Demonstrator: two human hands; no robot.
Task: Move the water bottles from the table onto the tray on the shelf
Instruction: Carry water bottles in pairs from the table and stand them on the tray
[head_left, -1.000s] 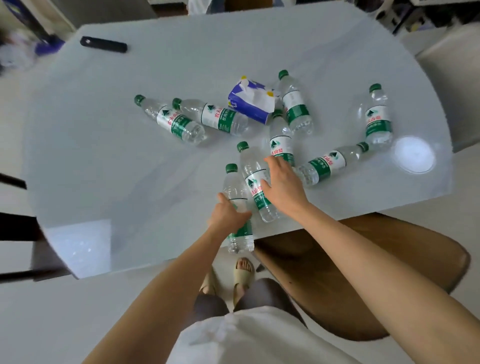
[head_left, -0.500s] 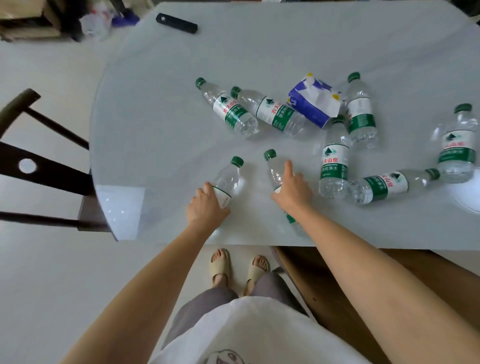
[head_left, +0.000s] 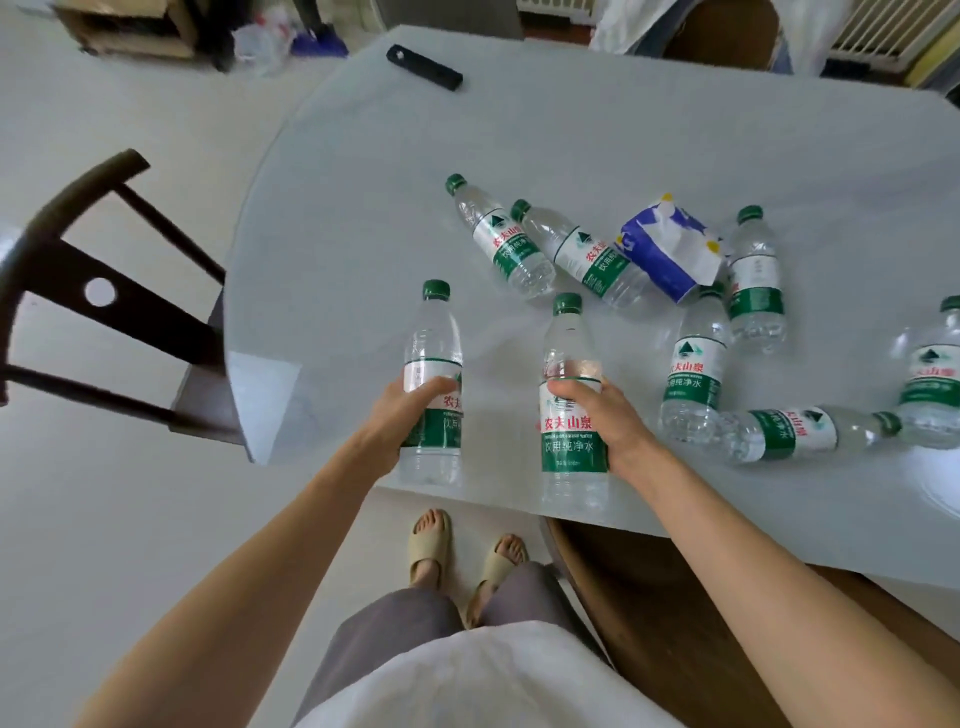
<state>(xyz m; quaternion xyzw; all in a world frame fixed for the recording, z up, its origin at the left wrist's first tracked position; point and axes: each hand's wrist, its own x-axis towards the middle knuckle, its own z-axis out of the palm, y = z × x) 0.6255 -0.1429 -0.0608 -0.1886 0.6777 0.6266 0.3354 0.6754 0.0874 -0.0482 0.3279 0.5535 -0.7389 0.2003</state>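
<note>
Both held bottles, lying on the table half a second ago, are now raised upright, caps pointing far.

Far left: dark wooden chair (head_left: 78, 291) beside the table's left edge.

Left hand (head_left: 402, 421) grasps the left bottle (head_left: 434, 364) around its label, fingers curled round it; bottle is over the near left part of the pale table (head_left: 363, 208).

Right hand (head_left: 605, 421) grasps the second bottle (head_left: 571, 395) at the label, fingers wrapped round it; bottle base hangs over the near table edge.

Far of the hands: two bottles lie side by side, touching, caps pointing far-left — one (head_left: 498, 239) left, the other (head_left: 582, 254) right. Black remote-like bar (head_left: 423, 67) lies at the far edge.

Right of these: blue-and-white tissue pack (head_left: 667, 249), touching the second lying bottle. Just right of the pack a bottle (head_left: 756, 280) lies with its cap far; another (head_left: 693, 374) lies near of the pack.

Near right: one bottle (head_left: 802, 431) lies crosswise, cap to the right. Right edge of view: one more bottle (head_left: 932, 384), partly cut off.

Tray and shelf are out of view.
</note>
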